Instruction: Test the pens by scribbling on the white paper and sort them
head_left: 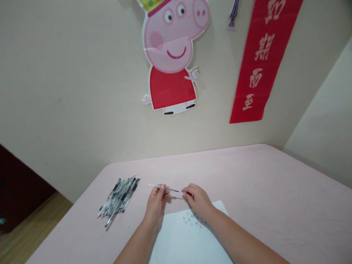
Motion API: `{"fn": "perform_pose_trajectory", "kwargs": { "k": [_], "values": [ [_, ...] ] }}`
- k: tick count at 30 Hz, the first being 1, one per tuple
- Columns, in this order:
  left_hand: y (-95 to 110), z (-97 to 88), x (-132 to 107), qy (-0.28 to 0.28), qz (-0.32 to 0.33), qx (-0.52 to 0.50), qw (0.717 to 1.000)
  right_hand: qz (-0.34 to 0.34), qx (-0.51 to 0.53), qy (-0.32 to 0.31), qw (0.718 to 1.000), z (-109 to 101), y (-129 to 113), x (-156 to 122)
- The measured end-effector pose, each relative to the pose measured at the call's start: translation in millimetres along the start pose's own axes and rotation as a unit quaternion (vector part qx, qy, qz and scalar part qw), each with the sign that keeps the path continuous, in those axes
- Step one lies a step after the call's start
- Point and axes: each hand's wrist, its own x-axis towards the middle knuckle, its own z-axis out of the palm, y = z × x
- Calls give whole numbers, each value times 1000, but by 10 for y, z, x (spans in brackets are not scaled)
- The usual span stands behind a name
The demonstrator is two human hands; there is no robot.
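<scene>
My left hand (156, 202) is closed in a pinch around a thin pen refill (165, 188) that lies level above the pink table (261, 190). My right hand (197, 198) is closed too, its fingertips at the refill's dark right end; what it pinches there is too small to name. Both hands hover over the far edge of a white sheet of paper (187, 242) with small scribbles (192, 220) on it. A pile of several pens (119, 200) lies left of my left hand.
The table stands in a corner against a cream wall. On the wall hang a pink cartoon pig cutout (173, 55) and a red banner with pale characters (261, 58). Wooden floor (30, 227) shows at the left.
</scene>
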Motion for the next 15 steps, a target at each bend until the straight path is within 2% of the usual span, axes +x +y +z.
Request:
{"fn": "perform_pose_trajectory", "kwargs": {
  "k": [4,7,11,15],
  "values": [
    [47,-33,36,84,31,-24,996,12,-29,5,999,-51,54,15],
    [55,-76,51,111,62,-29,991,18,-40,28,999,-85,91,26],
    [45,-100,49,115,72,-29,990,48,-63,70,994,-111,175,44],
    [35,-64,20,73,45,-24,996,71,-98,82,989,-108,239,50]
  ]
}}
